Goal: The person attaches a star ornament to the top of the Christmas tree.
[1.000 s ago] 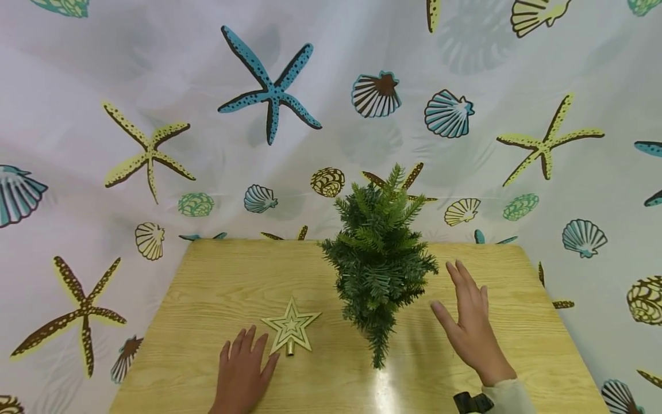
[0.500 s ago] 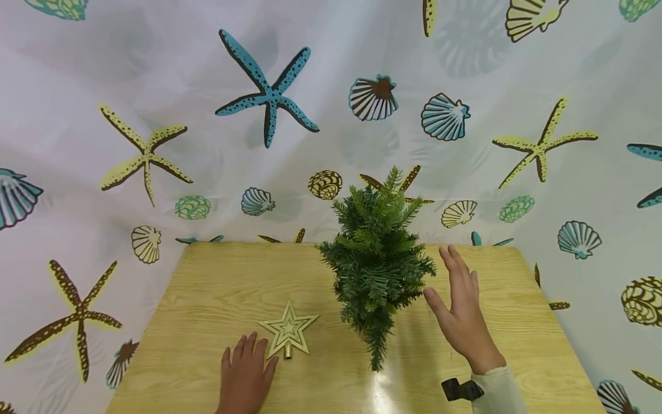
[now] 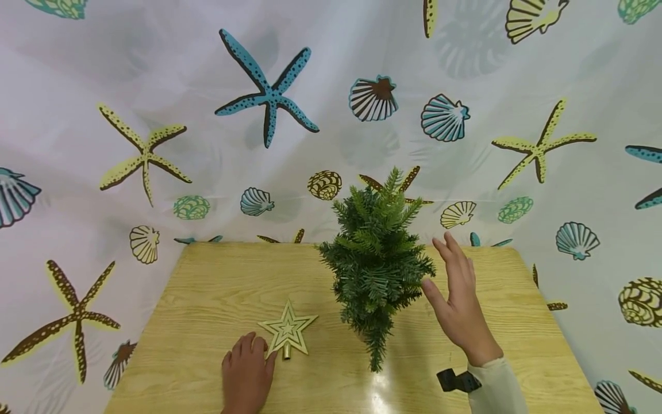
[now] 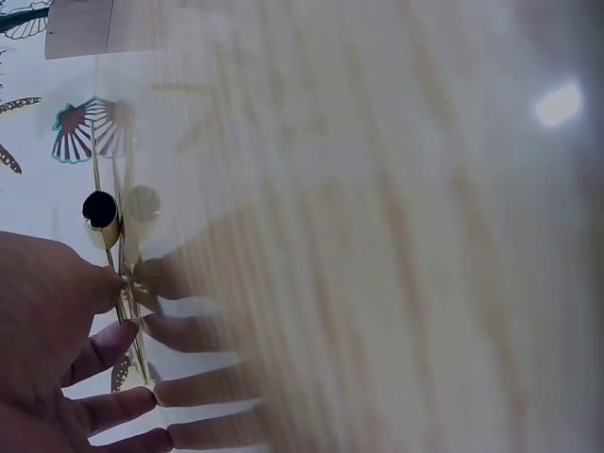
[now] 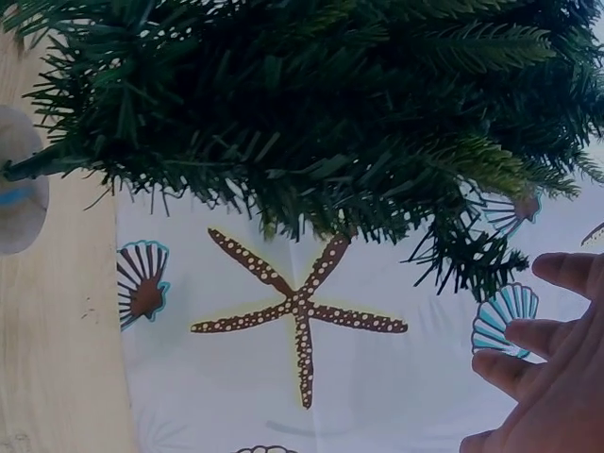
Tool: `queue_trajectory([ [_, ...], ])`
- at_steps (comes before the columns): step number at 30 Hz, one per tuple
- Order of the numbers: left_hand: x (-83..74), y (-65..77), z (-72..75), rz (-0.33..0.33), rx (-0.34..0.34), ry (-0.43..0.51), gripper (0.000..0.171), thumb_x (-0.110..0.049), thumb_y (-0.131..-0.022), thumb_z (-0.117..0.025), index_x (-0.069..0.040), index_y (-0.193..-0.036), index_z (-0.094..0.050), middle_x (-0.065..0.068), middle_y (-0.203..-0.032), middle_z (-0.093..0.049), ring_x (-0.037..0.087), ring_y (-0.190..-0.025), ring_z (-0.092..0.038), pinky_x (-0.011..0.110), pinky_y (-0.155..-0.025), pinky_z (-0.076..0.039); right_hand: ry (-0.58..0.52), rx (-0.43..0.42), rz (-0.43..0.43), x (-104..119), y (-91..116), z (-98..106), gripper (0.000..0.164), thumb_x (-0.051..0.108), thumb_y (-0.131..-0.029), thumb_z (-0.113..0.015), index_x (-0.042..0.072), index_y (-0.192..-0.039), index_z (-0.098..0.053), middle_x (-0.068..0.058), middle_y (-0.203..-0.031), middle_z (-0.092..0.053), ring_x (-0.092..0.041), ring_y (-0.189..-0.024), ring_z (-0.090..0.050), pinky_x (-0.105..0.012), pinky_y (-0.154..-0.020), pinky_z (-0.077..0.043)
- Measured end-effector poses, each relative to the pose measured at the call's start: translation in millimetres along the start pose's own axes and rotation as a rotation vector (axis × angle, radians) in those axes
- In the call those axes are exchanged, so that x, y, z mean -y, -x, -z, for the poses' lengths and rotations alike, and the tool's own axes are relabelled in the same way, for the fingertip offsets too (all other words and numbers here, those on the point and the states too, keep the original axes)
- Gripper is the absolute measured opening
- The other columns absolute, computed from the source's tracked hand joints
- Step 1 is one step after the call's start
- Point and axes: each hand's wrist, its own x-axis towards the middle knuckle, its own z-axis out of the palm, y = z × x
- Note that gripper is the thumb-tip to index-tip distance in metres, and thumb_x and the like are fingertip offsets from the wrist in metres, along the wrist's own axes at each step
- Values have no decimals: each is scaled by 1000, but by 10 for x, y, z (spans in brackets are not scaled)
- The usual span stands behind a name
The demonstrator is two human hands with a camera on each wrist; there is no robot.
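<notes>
A gold star tree topper [image 3: 288,329] with a hollow socket [image 4: 100,212] lies on the wooden table. My left hand [image 3: 247,371] is at its lower left point, thumb and curled fingers pinching that edge; the left wrist view shows the star nearly edge-on beside the thumb. To the right stands a small artificial Christmas tree [image 3: 380,259] with dense green branches. Beside its right side, my right hand [image 3: 457,305] is held up with fingers extended, the thumb close to the branches. In the right wrist view its fingertips come near a branch tip.
The wooden table [image 3: 207,287] reaches back to a white curtain [image 3: 331,46] printed with starfish and shells, which also closes in both sides. A pale round base [image 5: 21,179] shows under the tree. A black strap [image 3: 457,380] is on my right wrist.
My right hand has moved left and slightly forward, closer to the tree. The left hand's fingers have curled in at the star's point. The star and tree keep their places.
</notes>
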Motion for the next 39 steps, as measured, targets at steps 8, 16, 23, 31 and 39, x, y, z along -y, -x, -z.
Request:
queue_trajectory([
  [8,21,-2,9,-3,36,-18,26,-30,-102,-69,-10,-91,-56,25,-144,-49,49,-137,-42,72,-107,-32,-45,-15,28,69,-130,21,55,30,-112,-46,12,-162,-33,-6,-171,-13,-35,-157,-6,-74,-116,-8],
  [16,27,21,18,9,78,3,28,-30,-105,-63,-6,-90,-59,25,-150,-44,50,-141,-36,72,-110,-27,-99,-41,77,150,-270,17,59,41,-113,-39,15,-165,-26,-5,-171,-15,-30,-157,-11,-72,-116,-15],
  [23,35,22,26,-1,94,31,29,-29,-104,-64,-9,-84,-61,25,-152,-43,50,-143,-33,74,-111,-25,-128,-47,120,278,-410,34,65,52,-111,-34,14,-164,-29,-4,-171,-16,-28,-158,-11,-72,-116,-18],
  [31,100,45,-55,9,16,176,34,-27,-99,-72,-18,-71,-56,23,-149,-48,50,-143,-36,74,-112,-23,-165,-49,163,378,-500,35,65,48,-112,-38,8,-162,-30,-6,-169,-21,-28,-156,-17,-66,-119,-18],
  [39,109,111,-128,-17,-161,285,31,-17,-91,-81,-19,-72,-57,16,-119,-63,44,-122,-53,73,-110,-26,-198,-48,176,458,-557,10,62,37,-113,-44,10,-164,-24,-6,-168,-25,-28,-153,-26,-49,-124,-19],
])
